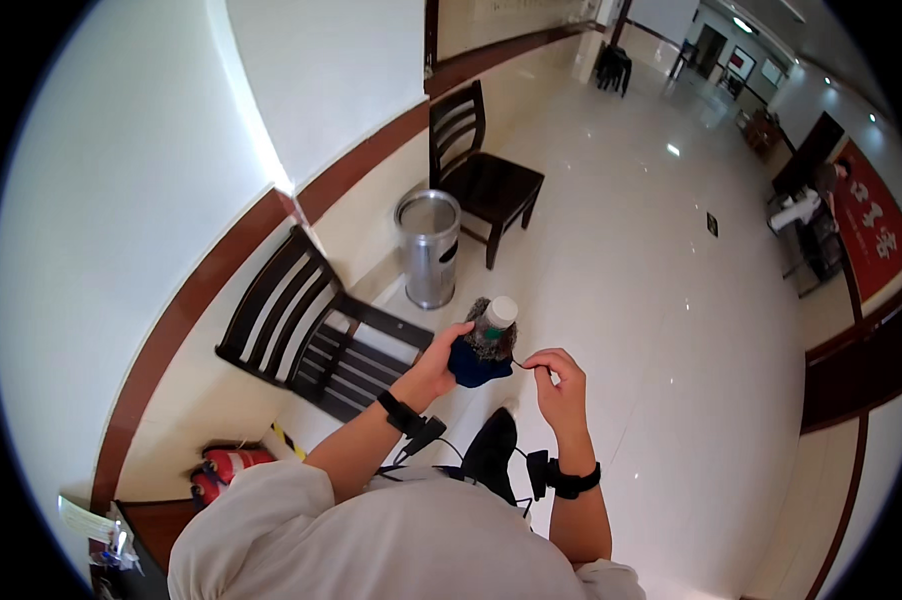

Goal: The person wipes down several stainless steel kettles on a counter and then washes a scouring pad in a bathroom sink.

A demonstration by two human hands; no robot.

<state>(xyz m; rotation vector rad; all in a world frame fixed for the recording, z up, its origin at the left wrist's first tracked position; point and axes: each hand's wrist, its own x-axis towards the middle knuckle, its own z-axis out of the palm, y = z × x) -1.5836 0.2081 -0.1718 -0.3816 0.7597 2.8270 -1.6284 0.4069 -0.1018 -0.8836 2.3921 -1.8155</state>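
My left hand [445, 360] grips a bundle in front of my body. The bundle is made up of a clear bottle with a white cap [502, 312], a grey speckled fuzzy wrap [482, 339] around the bottle, and dark blue fabric [478, 367] below it. A green patch shows on the bottle. To the right of the bundle, my right hand [560, 379] pinches a thin dark strand [522, 364] between thumb and fingertips. The strand runs toward the wrap; where it joins is too small to tell. Both wrists wear black straps with devices.
A metal bin [430, 262] stands between a dark wooden chair [490, 187] and a slatted chair [346, 352] by the wall. Red fire extinguishers [230, 466] are at lower left, beside a table [155, 525]. Another person [826, 187] is by the far right wall.
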